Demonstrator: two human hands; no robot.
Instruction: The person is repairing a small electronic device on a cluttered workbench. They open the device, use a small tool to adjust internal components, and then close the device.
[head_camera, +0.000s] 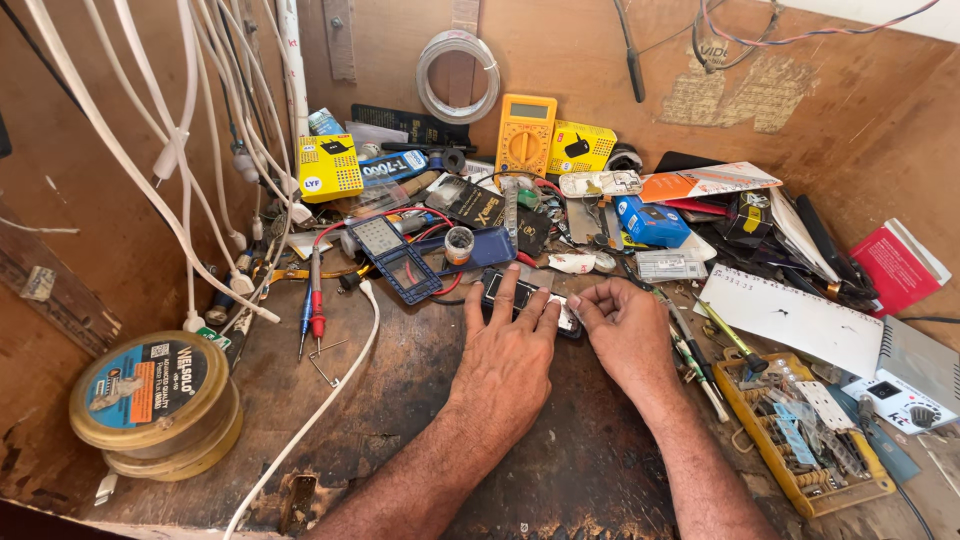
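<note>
A small dark handset (497, 287) lies flat on the worn wooden bench, mostly covered by my hands. My left hand (508, 350) rests palm down on it, fingers spread over its top. My right hand (625, 325) has its fingers curled at the handset's right end, fingertips pinching a small pale part there. What exactly the fingertips pinch is too small to tell.
A yellow multimeter (526, 134) leans on the back wall. Red and blue probes (316, 295), white cables (200, 150) and solder spools (155, 400) lie left. A yellow parts tray (800, 440), screwdrivers (700, 355), a notepad (795, 318) and boxes crowd the right.
</note>
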